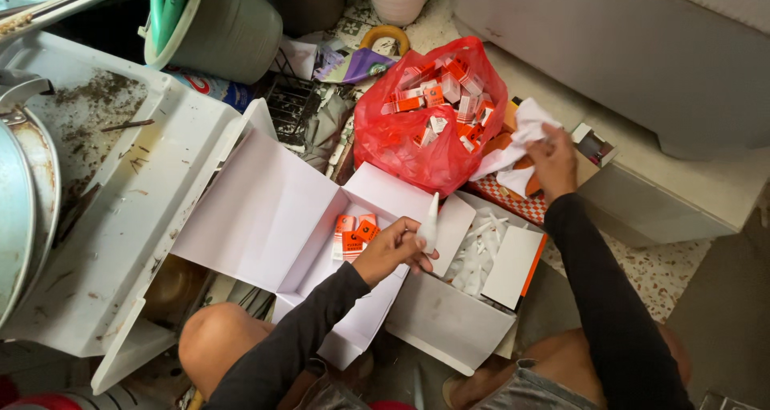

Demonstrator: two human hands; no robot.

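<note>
Knees: I look down past a bare knee [215, 339] and two dark sleeves; the person sits low on the floor.
Left hand: my left hand [391, 249] is closed around a small white tube [430, 224], its tip pointing up, held over the seam between the two boxes.
Open white box: the open white box [273, 209] lies with flaps spread; only a few orange-and-white cartons [354, 235] stand in one corner, the rest of its floor bare.
Tube box: just right of it, a second box [449, 322] holds a loose heap of white tubes [475, 253], partly covered by a white flap.
Right hand: my right hand [552, 160] is pinched on a crumpled white sheet [521, 133] beside an orange patterned pack [509, 197].
Red bag: the red plastic bag [417, 141] beyond is full of small orange-and-white cartons.
Progress: I judge this early; few cartons are packed, while many tubes and bagged cartons remain.
Far edge: a green bucket [228, 25] and a stained white lid [120, 201] sit at the left.
</note>
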